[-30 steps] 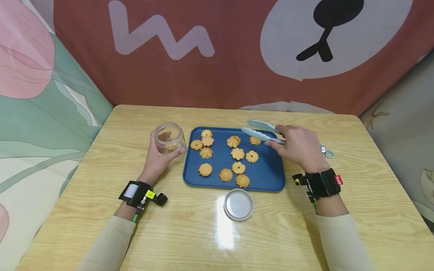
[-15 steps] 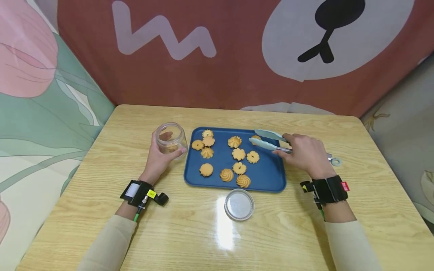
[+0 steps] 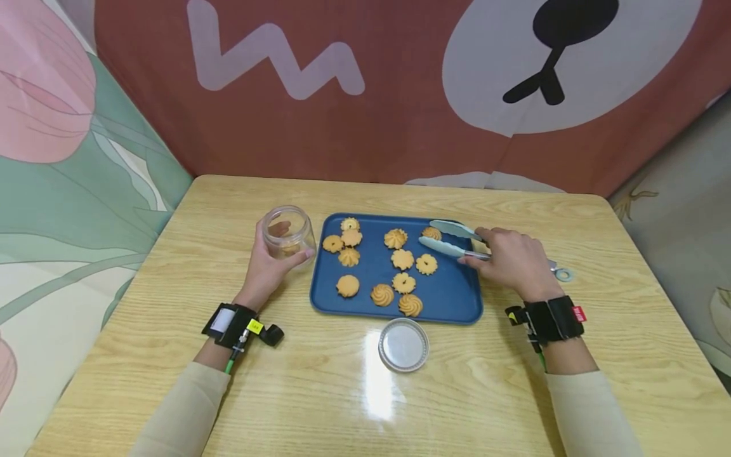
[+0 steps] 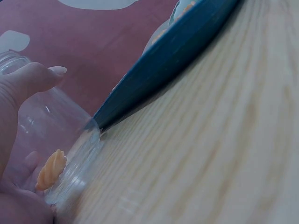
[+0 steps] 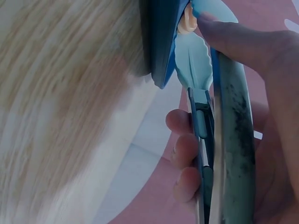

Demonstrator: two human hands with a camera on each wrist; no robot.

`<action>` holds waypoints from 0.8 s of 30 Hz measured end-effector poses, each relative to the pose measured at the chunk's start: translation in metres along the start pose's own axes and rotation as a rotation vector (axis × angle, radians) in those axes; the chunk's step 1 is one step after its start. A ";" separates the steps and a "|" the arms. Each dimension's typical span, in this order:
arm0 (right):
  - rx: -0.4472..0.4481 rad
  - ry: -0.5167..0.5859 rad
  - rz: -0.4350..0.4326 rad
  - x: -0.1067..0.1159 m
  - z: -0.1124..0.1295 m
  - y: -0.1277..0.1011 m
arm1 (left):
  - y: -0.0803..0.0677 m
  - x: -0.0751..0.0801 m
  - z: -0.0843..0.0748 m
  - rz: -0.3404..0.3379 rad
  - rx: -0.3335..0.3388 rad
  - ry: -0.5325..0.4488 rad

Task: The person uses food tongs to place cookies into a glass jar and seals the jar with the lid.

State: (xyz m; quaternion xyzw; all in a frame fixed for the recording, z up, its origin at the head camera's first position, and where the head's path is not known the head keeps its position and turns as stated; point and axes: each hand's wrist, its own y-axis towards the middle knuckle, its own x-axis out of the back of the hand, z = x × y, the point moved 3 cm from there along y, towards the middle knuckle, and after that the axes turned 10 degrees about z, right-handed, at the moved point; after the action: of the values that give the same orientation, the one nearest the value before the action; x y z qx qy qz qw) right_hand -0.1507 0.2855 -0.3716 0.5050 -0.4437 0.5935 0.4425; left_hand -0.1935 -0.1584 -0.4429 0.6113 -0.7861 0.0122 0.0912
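Observation:
My left hand (image 3: 273, 257) grips a clear jar (image 3: 297, 240) by its side, left of the blue tray. Inside the jar lies a ridged cookie (image 4: 52, 170), plain in the left wrist view. With my right hand (image 3: 511, 260) I hold a pair of tongs (image 5: 201, 105), pale blue at the tips and metal along the arms. Their spread tips stand on either side of a swirled cookie (image 3: 431, 233) at the tray's back right corner. Whether both tips touch that cookie I cannot tell.
Several more cookies (image 3: 402, 259) are spread over the blue tray (image 3: 457, 308), some overlapping at its left. A round lid (image 3: 403, 346) lies on the wooden table (image 3: 485, 393) before the tray. A patterned cloth (image 3: 342, 139) hangs behind the table.
My right hand has moved right and nearer to me, bringing the tongs' tips down around the back right cookie. The left hand and jar have stayed put.

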 end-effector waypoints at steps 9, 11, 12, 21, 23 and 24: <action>-0.006 -0.001 0.003 -0.003 -0.001 0.001 | 0.000 0.000 -0.001 -0.005 0.005 0.005; -0.007 -0.001 0.008 -0.003 -0.001 0.001 | -0.001 0.000 -0.001 -0.008 0.008 0.008; -0.009 0.000 0.012 -0.004 -0.001 0.001 | -0.001 0.000 0.000 -0.010 0.010 0.010; -0.012 0.010 0.001 -0.003 -0.003 0.000 | -0.001 0.000 0.000 -0.011 0.017 0.012; -0.016 0.006 -0.004 -0.002 -0.004 0.000 | -0.001 0.000 0.000 -0.010 0.011 0.011; -0.019 0.005 -0.004 -0.002 -0.004 0.000 | 0.000 0.000 0.000 -0.010 0.010 0.012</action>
State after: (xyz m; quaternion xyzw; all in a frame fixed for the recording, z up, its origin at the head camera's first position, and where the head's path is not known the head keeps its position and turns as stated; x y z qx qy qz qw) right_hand -0.1517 0.2889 -0.3738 0.5003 -0.4471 0.5896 0.4496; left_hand -0.1931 -0.1586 -0.4426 0.6155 -0.7824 0.0193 0.0930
